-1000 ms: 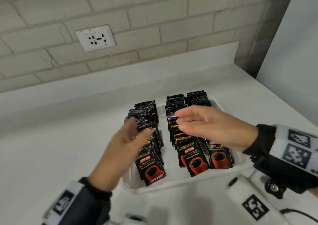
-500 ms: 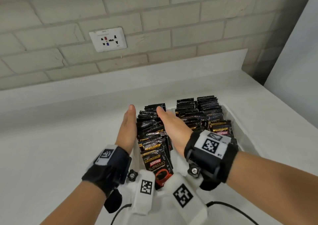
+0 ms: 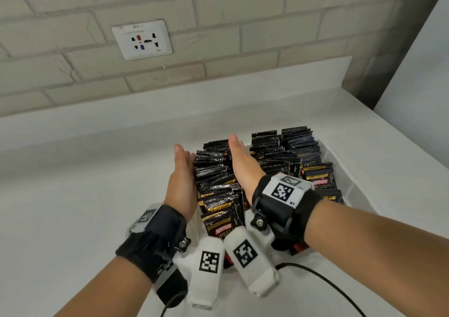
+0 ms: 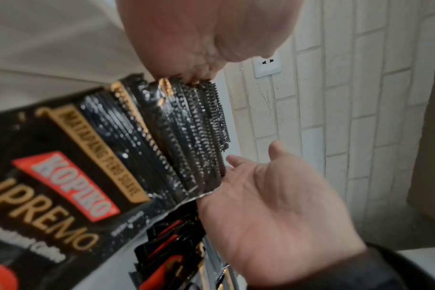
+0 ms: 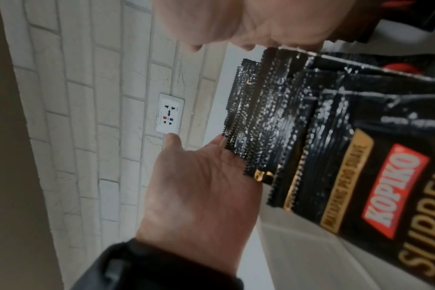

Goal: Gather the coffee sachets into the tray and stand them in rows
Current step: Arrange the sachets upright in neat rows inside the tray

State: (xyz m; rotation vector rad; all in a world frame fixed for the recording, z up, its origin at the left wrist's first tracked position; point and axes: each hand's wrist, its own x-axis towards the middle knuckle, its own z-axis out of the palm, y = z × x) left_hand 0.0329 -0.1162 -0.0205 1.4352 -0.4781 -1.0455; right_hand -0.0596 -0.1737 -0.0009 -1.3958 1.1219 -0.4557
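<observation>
The left row of sachets (image 3: pixel 216 185) stands on edge in the tray (image 3: pixel 349 190) on the table (image 3: pixel 73 195), running away toward the wall. The flat left hand (image 3: pixel 182 185) and right hand (image 3: pixel 243 168) flank it, apparently pressing, much as half a second ago. Labels read "KOPIKO SUPREMO".

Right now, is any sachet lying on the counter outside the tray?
No, every sachet visible in the head view stands inside the tray.

Head view bright, even, diffuse light; soft shadows on white tabletop (image 3: pixel 73 207) beneath forearms. Brick wall (image 3: pixel 243 37) lines bow at edges. Wrist views dimmer, grainy; nearest sachets (image 4: pixel 70 188) blurred, foil edges glinting.
</observation>
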